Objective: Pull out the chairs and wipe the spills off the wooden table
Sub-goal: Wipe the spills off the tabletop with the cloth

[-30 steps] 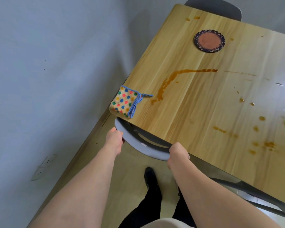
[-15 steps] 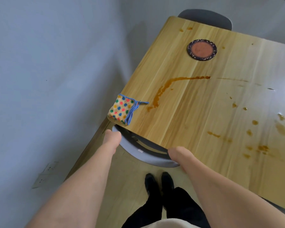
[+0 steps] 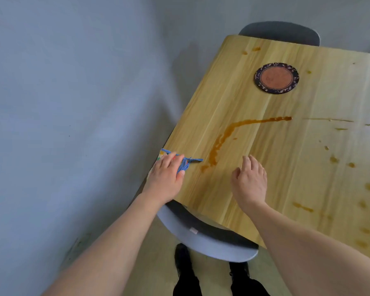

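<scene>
The wooden table [image 3: 265,167] carries a long brown spill streak [image 3: 226,135] and several brown drops [image 3: 350,165] toward the right. A dotted cloth with blue trim [image 3: 185,161] lies at the table's near left corner. My left hand [image 3: 166,178] lies on top of this cloth, fingers over it and thumb at its blue edge, hiding most of it. My right hand [image 3: 249,180] hovers over bare wood just right of the streak's lower end, fingers relaxed and holding nothing. A grey chair back [image 3: 203,240] sticks out from under the near edge.
A round dark coaster with a brown centre [image 3: 276,77] sits at the far part of the table. A second grey chair [image 3: 280,32] stands at the far end. A grey wall runs along the left. My feet [image 3: 182,263] stand on the floor behind the near chair.
Both hands have let go of the near chair's back and moved up over the table. My left hand has landed on the dotted cloth; my right is beside the spill.
</scene>
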